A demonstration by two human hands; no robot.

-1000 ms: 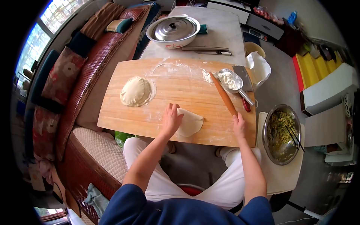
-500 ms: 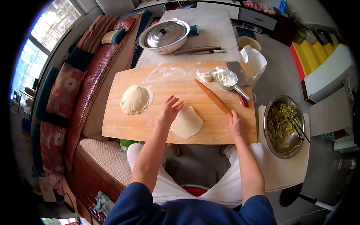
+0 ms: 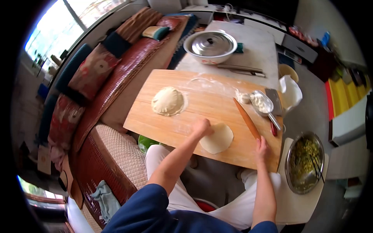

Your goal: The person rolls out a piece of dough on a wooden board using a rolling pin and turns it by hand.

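On the wooden board (image 3: 186,128), my left hand (image 3: 203,128) is closed at the upper left edge of a flat round dough sheet (image 3: 218,140); its fingertips are partly hidden. My right hand (image 3: 262,148) is wrapped round the near end of a tapered rolling pin (image 3: 247,118), which points away to the upper left. A stack of dough rounds (image 3: 168,101) lies at the board's left. Near the pin's far end are small dough pieces (image 3: 243,97) and a metal scoop of flour (image 3: 262,103).
A cleaver (image 3: 274,101) lies by the scoop. Behind the board stand a lidded basin (image 3: 211,44) and a knife (image 3: 248,72) on the pale table. A steel bowl of filling (image 3: 305,163) with chopsticks sits at the right. A sofa (image 3: 128,77) runs along the left.
The view has swung, shifting the scene rightward. The dough sheet's curled edge now lies flat. My left hand, lifted with spread fingers half a second ago, has come down closed at the sheet.
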